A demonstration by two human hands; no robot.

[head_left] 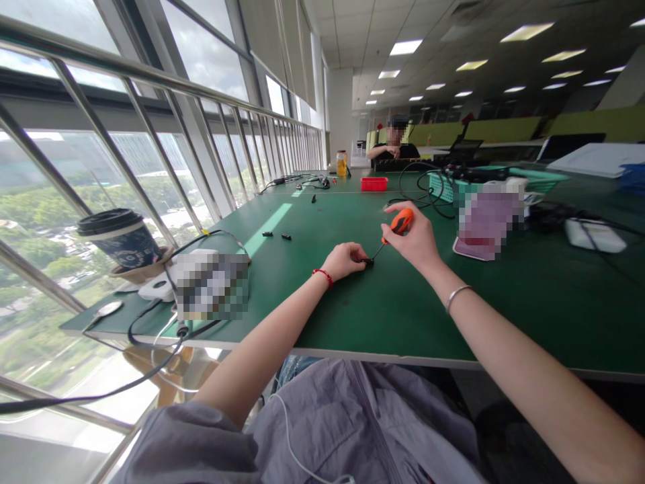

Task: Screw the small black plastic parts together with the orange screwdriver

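My left hand [345, 261] rests on the green table, its fingers closed on a small black part [369, 261]. My right hand [414, 234] grips an orange and black screwdriver [402, 221] by the handle, with some fingers lifted away. The screwdriver tilts down to the left, and its tip is at the small black part; whether it touches cannot be made out. Two similar small black pieces, one [267, 234] and another [286, 236], lie to the left of my hands. A further black piece [313, 199] stands farther back.
On the left are a lidded paper cup [121, 242], a white power strip [161, 288] and cables. A phone [486, 225] and a teal basket [549, 180] are at right. Farther back are a red tray [373, 184], a yellow jar [341, 163] and a seated person [396, 149].
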